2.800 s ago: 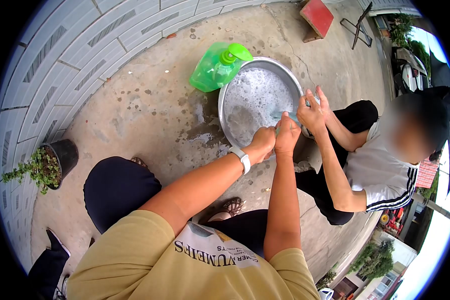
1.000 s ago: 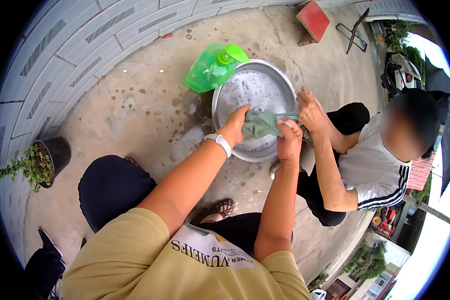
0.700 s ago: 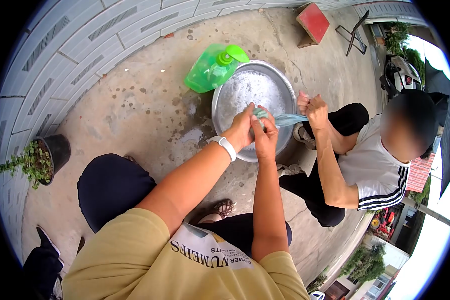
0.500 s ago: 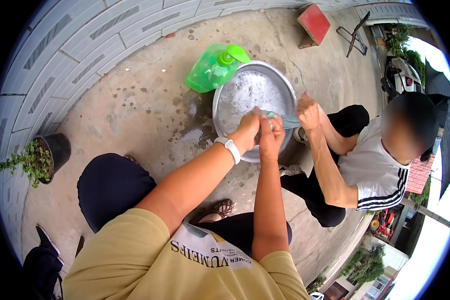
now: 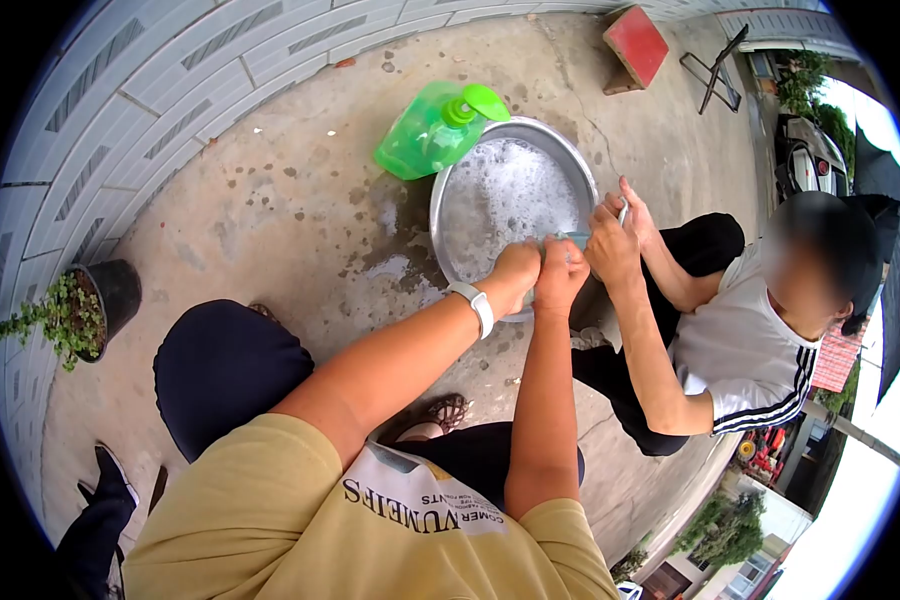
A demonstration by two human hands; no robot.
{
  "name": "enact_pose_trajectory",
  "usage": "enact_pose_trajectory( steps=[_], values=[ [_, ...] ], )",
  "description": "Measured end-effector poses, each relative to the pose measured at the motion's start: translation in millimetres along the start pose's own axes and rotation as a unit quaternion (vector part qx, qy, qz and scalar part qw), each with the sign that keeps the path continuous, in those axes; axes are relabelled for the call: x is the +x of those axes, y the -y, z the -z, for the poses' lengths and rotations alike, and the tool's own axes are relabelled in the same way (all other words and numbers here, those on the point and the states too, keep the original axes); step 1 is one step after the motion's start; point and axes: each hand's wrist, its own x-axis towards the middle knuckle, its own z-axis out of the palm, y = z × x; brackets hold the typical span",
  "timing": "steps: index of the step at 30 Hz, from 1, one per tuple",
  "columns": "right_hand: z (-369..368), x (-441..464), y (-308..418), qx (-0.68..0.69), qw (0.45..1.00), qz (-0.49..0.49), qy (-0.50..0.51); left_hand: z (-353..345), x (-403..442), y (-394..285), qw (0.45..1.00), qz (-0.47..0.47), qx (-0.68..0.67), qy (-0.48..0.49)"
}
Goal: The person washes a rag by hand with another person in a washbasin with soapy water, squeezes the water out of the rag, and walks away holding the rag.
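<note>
Left hand and right hand clench the cloth, apparently twisted, near the right rim of the basin; fists close together, matching the other person's hands, should hold it taut, with drips landing inside.

blue-green cloth, mostly hidden, over the basin

Bottle left of the basin, stool beyond to the right, potted plant far left
</note>
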Motion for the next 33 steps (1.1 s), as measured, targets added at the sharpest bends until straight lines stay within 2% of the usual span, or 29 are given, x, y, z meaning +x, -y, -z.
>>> enact_pose_trajectory(
  steps=[1,6,8,12,14,15,17,18,20,22,25,27,29,31,32,33],
  values=[
    [0,0,2,0.011,0.999,-0.033,-0.008,1,8,7,1.0,-0.015,-0.007,-0.001],
    [-1,2,1,0.022,0.999,-0.034,-0.036,-3,-18,-8,1.0,-0.015,0.027,0.002],
    [2,4,-2,0.031,0.998,-0.043,-0.044,-8,-26,-8,0.99,-0.071,0.095,-0.072],
    [3,4,0,0.016,0.997,-0.053,-0.05,-7,-19,0,0.987,-0.073,0.114,-0.086],
    [4,4,-1,0.017,0.997,-0.06,-0.051,-3,-5,12,0.974,-0.147,0.155,-0.081],
    [4,4,-2,0.011,0.996,-0.07,-0.051,-1,-5,11,0.974,-0.147,0.156,-0.081],
    [5,5,-4,0.005,0.995,-0.08,-0.052,4,-5,7,0.944,-0.172,0.277,-0.052],
    [4,5,-4,0.012,0.993,-0.104,-0.056,6,-6,5,0.944,-0.171,0.277,-0.052],
    [4,6,-8,0.019,0.99,-0.128,-0.06,7,-9,2,0.873,-0.29,0.385,-0.069],
    [2,8,-13,0.038,0.977,-0.16,-0.134,4,-5,2,0.884,-0.281,0.36,-0.101],
    [-3,11,-1,0.05,0.973,-0.188,-0.123,13,1,-9,0.89,-0.273,0.326,-0.162],
    [14,16,-20,0.033,0.971,-0.198,-0.13,22,8,-20,0.888,-0.275,0.317,-0.189],
    [36,18,-47,-0.113,0.959,-0.233,-0.112,36,17,-28,0.86,-0.357,0.271,-0.244],
    [60,14,-95,-0.154,0.952,-0.254,-0.077,45,17,-40,0.845,-0.376,0.273,-0.266],
    [67,6,-107,-0.3,0.929,-0.215,-0.027,48,17,-44,0.828,-0.395,0.274,-0.289],
    [69,1,-114,-0.438,0.882,-0.171,0.024,48,17,-44,0.827,-0.395,0.275,-0.29]
  ],
)
